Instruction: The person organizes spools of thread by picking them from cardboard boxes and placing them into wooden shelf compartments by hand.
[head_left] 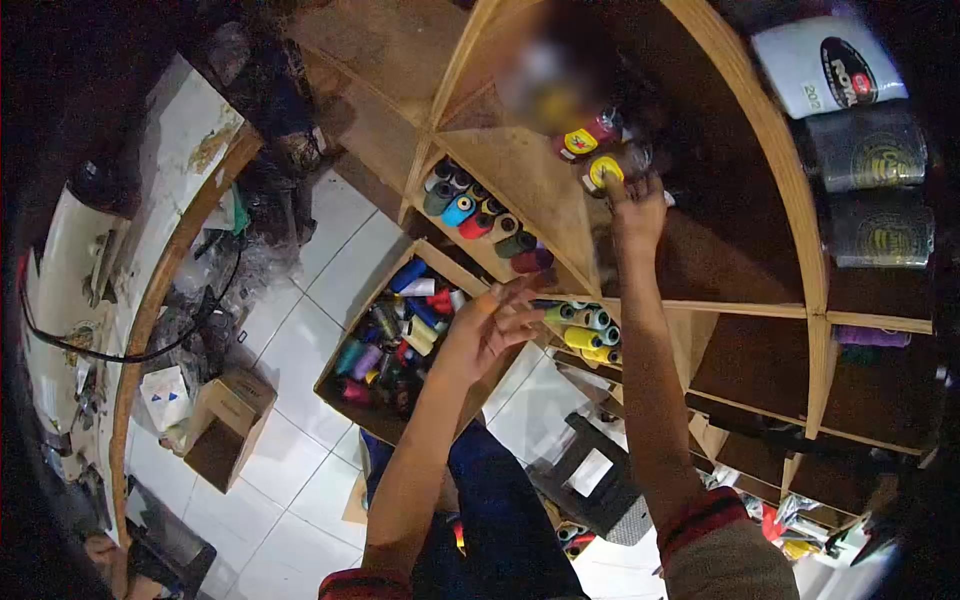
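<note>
My right hand (638,212) reaches into a wooden shelf compartment, its fingers closed around a dark brown thread spool (606,174) with a round yellow label. Just behind that one stands a dark red thread spool (580,142), also yellow-labelled. My left hand (488,332) hangs with its fingers spread and nothing in it, over the right side of a cardboard box (330,392). Thread spools of many colours, such as a purple spool (366,360), lie jumbled inside that box.
Lower cubbies hold stacked thread cones, among them a light blue cone (459,210) and yellow cones (582,338). A wooden divider (815,300) runs along the right. Wrapped packs (865,160) line the far right. On the tiled floor sits an opened carton (228,425).
</note>
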